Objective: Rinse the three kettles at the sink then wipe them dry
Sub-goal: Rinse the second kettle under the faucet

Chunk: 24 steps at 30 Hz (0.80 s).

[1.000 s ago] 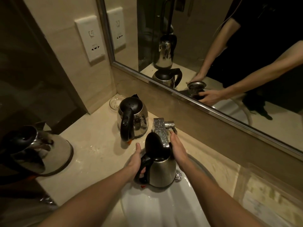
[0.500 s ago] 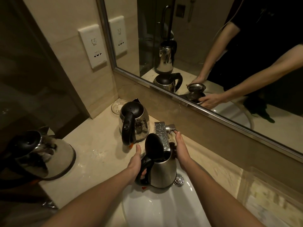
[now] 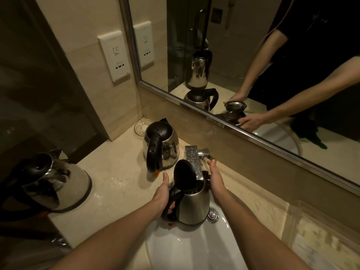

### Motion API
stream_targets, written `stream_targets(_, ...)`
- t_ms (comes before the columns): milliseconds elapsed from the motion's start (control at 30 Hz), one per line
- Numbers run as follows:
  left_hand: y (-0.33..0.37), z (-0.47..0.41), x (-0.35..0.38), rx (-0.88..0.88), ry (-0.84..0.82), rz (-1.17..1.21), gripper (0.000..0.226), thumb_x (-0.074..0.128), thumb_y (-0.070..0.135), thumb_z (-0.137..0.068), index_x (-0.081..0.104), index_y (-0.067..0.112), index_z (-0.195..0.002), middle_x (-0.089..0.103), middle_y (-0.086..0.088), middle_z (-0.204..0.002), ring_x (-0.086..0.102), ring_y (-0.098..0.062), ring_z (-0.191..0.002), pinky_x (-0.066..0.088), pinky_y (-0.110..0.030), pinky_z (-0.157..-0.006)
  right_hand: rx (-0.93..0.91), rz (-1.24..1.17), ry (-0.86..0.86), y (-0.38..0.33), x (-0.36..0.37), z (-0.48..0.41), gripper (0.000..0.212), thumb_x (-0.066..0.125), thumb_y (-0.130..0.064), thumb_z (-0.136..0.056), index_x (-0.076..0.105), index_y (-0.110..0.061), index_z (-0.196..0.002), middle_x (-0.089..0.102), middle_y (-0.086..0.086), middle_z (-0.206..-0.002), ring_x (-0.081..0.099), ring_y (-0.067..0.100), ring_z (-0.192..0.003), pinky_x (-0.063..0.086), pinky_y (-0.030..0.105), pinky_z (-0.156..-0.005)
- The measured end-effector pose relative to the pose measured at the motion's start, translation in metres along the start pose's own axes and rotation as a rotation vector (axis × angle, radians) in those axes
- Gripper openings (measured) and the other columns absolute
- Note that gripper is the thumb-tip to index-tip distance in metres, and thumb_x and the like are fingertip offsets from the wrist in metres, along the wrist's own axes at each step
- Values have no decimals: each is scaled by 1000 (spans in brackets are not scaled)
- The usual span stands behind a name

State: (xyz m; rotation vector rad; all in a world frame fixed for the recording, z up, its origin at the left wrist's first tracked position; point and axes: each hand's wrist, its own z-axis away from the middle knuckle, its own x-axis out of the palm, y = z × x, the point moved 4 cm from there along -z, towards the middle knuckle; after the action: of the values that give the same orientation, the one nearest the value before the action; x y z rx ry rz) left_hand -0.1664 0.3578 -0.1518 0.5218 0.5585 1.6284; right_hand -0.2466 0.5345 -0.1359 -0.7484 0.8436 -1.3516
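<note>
While the left hand grips the black handle of the open-lidded kettle at lower centre of the frame, the right hand lies with straight fingers against the kettle's right side, fingertips near the faucet lever. The kettle is upright at the upper rim of the white sink basin, and the chrome faucet reaches over its open mouth beside the raised lid; whether water is running cannot be told. A second kettle, lid closed, stands on the beige counter just above and left of the held one, with a small glass dish behind it in the corner. A third kettle sits at the left edge of the frame. A wall socket plate occupies the upper left, and the mirror across the upper right reflects both arms.
</note>
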Motion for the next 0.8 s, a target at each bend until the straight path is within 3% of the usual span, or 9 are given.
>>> stream_targets(167,0,0,-1,-9,9,-3,84,15,80,-91,55,10,-68,48,-7,-50,43,-18,-40,36,-27,-49,-4,-33,-3,-3,0,2,58,20,-56,-105,46,-25,-146,47,9,-148,40,28,-139,28,42,-112)
stream_targets(400,1,3,-2,5,14,-26,83,14,80,-91,54,12,-66,47,-7,-49,42,-19,-39,37,-28,-48,41,-58,17,4,1,1,63,21,-63,-101,43,-27,-149,45,9,-152,40,30,-141,26,50,-119)
stream_targets(500,-1,0,0,2,9,-28,81,14,79,-92,60,14,-82,48,-6,-49,43,-17,-38,37,-26,-46,38,-71,18,4,0,2,63,22,-61,-102,43,-26,-149,45,10,-152,39,30,-141,26,48,-119)
stream_targets(633,-2,-4,-2,-6,2,-34,100,15,81,-90,63,-3,-114,48,-7,-50,44,-17,-38,39,-25,-45,33,-81,22,3,0,4,61,22,-60,-103,45,-26,-148,46,11,-151,40,30,-140,27,47,-118)
stream_targets(667,-2,-4,-2,-4,3,-36,103,16,83,-87,63,-6,-107,48,-7,-50,44,-17,-38,39,-25,-46,35,-80,21,3,0,4,60,22,-60,-103,45,-28,-147,46,11,-151,41,31,-140,27,48,-117)
stream_targets(733,-1,-4,-1,3,6,-41,91,15,85,-84,59,5,-80,48,-6,-50,44,-17,-38,39,-27,-48,42,-80,15,3,0,5,60,21,-61,-102,46,-29,-146,48,10,-149,41,31,-139,26,49,-117)
stream_targets(800,-1,-3,0,2,-4,-31,84,14,82,-88,56,11,-73,48,-7,-50,43,-18,-38,38,-28,-49,45,-95,12,3,-1,6,59,21,-59,-103,49,-27,-144,54,7,-138,45,29,-133,29,44,-112)
